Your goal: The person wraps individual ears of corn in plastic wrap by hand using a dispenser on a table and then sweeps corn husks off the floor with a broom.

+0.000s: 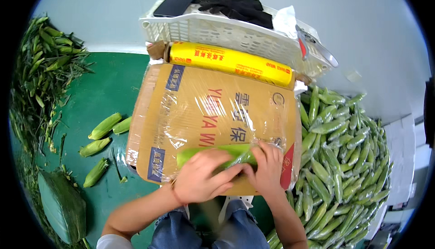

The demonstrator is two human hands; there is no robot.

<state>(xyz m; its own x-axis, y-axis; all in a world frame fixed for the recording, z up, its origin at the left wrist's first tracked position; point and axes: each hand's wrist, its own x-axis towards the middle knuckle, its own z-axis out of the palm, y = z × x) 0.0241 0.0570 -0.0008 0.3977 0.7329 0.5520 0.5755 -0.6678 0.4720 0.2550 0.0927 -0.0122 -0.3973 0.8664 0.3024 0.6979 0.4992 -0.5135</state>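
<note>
From the head camera, both hands are down on a green ear of corn (213, 153) lying crosswise on the near part of a flat brown cardboard box (199, 113), and the ear is wrapped in glossy clear film (213, 108) that stretches back over the cardboard, wrinkled and shining. The left hand (201, 176) is curled over the ear's middle, fingers bent and pressed down on the film, palm covering the husk; the right hand (267, 165) grips the ear's right end, fingers folded around it with the thumb tucked toward the left hand, the two hands touching. At the far edge of the cardboard lies a long yellow roll box (231, 61) with red print, the film running from it. Behind that sits a white plastic lattice basket (217, 29) carrying a dark phone (177, 0), black gloves (235, 5) and a crumpled white bag. To the right, a big heap of unwrapped green corn ears (344, 158). To the left, on the green floor (108, 90), four loose ears (104, 125) and a pile of stripped husks and leaves (43, 63)
</note>
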